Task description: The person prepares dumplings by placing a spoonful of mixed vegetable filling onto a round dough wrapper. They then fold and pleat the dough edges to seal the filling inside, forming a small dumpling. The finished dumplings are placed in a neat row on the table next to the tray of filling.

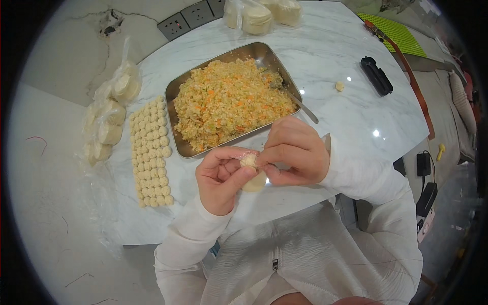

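Between my two hands is a small round dumpling of pale dough with a gathered top. My left hand cups it with thumb and fingers. The fingertips of my right hand pinch its edge from the other side. Beneath them on the table lies a flat round dough wrapper. Just beyond my hands stands a metal tray heaped with chopped filling flecked with orange and green. A metal spoon rests in it, its handle over the right rim. Left of the tray, finished dumplings sit in tight rows.
Plastic bags of round wrappers lie along the table's left edge, and more bagged wrappers stand at the back. A small dough piece and a black case are on the right of the marble-patterned table. Power sockets line the back edge.
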### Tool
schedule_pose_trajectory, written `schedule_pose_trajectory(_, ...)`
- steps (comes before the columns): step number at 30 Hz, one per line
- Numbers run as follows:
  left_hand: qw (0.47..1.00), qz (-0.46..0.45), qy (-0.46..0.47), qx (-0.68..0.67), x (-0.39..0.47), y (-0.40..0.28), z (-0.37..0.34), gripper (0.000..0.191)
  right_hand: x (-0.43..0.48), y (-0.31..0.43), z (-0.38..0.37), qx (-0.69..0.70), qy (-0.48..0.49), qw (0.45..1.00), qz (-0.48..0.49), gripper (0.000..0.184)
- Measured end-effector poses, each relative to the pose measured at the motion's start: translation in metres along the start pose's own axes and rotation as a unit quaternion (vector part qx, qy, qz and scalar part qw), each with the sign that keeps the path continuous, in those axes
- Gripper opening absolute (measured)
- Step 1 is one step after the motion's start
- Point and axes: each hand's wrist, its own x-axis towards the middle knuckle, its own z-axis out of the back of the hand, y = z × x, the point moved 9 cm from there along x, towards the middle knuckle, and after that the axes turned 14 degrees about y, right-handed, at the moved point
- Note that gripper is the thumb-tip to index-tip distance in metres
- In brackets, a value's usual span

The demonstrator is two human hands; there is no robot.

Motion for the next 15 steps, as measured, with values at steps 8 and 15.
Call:
schedule_pose_trajectory(8,1.000,-0.001,0.017,0.016,0.000,0.001,-0.001,0.026,0.000,-0.010,-0.002,0.093,0.022,0.994,-0.056,0.024)
schedule_pose_trajectory(15,0.997,0.056,-0.004,-0.056,-0.002,0.009,0.000,0.045,0.001,-0.020,-0.001,0.236,0.037,0.967,-0.090,0.032)
